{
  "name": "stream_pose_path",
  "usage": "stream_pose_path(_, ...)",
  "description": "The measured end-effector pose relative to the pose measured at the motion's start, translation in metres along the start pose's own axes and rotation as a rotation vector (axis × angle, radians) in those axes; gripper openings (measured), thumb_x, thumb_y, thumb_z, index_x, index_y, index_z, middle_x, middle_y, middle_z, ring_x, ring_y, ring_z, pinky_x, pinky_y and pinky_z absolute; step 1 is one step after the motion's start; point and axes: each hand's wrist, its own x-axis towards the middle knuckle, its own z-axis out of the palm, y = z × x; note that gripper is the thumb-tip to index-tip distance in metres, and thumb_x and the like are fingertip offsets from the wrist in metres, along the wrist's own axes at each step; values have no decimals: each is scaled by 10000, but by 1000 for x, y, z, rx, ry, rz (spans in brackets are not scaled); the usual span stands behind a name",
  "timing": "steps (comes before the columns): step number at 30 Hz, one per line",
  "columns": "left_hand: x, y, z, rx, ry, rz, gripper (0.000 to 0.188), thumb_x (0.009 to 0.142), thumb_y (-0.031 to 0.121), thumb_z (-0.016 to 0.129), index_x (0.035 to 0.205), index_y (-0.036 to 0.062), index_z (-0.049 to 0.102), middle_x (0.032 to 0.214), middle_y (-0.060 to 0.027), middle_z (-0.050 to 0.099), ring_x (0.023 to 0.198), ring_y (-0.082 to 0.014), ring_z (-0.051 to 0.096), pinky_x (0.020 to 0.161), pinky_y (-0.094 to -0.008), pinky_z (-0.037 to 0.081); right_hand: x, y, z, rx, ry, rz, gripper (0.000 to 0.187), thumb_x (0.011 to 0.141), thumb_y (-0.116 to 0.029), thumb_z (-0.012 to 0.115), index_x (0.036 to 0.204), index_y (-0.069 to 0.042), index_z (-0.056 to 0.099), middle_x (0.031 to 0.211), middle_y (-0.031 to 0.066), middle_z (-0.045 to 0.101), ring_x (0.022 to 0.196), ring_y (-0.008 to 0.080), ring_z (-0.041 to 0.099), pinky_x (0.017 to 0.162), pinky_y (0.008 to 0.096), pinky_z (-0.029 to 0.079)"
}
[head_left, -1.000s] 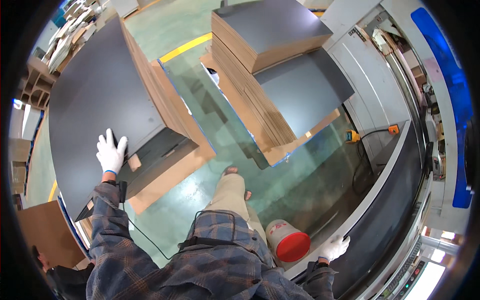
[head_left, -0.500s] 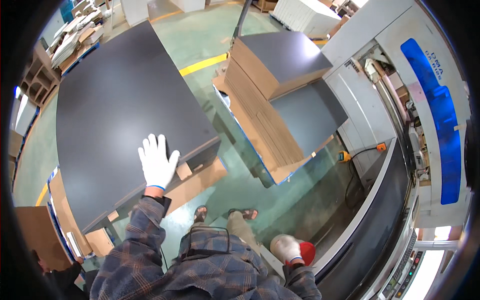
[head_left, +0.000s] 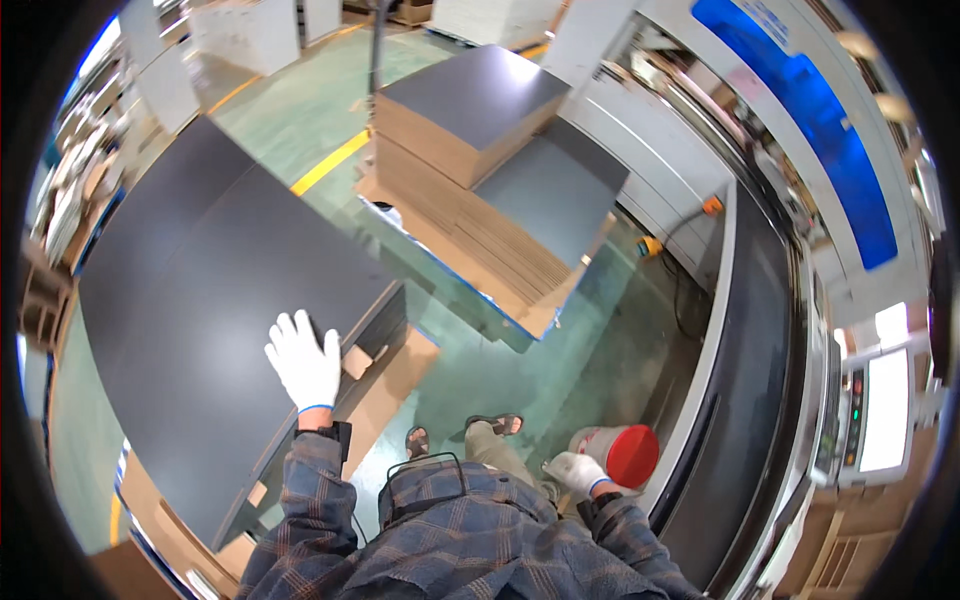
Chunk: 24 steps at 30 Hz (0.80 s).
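Note:
My left hand (head_left: 305,365), in a white knit glove with a blue cuff edge, lies flat with spread fingers on a large dark grey panel (head_left: 240,290). It rests close to the panel's near right edge, beside a small brown cardboard piece (head_left: 356,362). A faint line crosses the dark surface farther back, like the edge of one panel on another. My right hand (head_left: 577,472), gloved the same way, hangs low at my side with its fingers curled in. Nothing shows in it. Just beyond it stands a pale bucket with a red top (head_left: 633,456).
A pallet stack of brown-edged boards (head_left: 500,240) with dark tops stands ahead. On the right runs a long machine with a dark bed (head_left: 735,370), a blue panel (head_left: 800,120) and a lit control screen (head_left: 885,410). An orange-ended cable (head_left: 680,228) hangs near it.
My view has swung to the right, showing more of the machine and bucket. The left hand stays flat on the panel, where a line now shows. My right hand has moved off the bucket's front.

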Motion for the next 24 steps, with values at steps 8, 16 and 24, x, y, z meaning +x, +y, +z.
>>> stream_pose_path(8,-3,-5,27,34,79,64,557,970,355,630,1401,7,573,1491,-245,513,1387,-426,453,1150,-532,351,-11,25,-14,130,71,122,346,931,-367,646,1138,-111,751,1090,179,756,1060,375,711,944,447,553)
stream_pose_path(16,-7,130,-8,-657,-138,6,280,966,222,648,1110,9,756,1029,-187,764,962,-317,740,891,-375,566,14,73,-44,209,50,130,321,922,-345,630,1113,-117,749,1077,170,761,1045,373,712,933,455,553)
stream_pose_path(24,-42,372,30,-205,-857,1048,425,934,415,575,1215,126,710,1166,-178,734,1085,-377,692,958,-489,544,31,97,-128,258,249,11,319,910,-310,601,1110,-99,734,1085,185,743,1052,392,692,939,487,539)
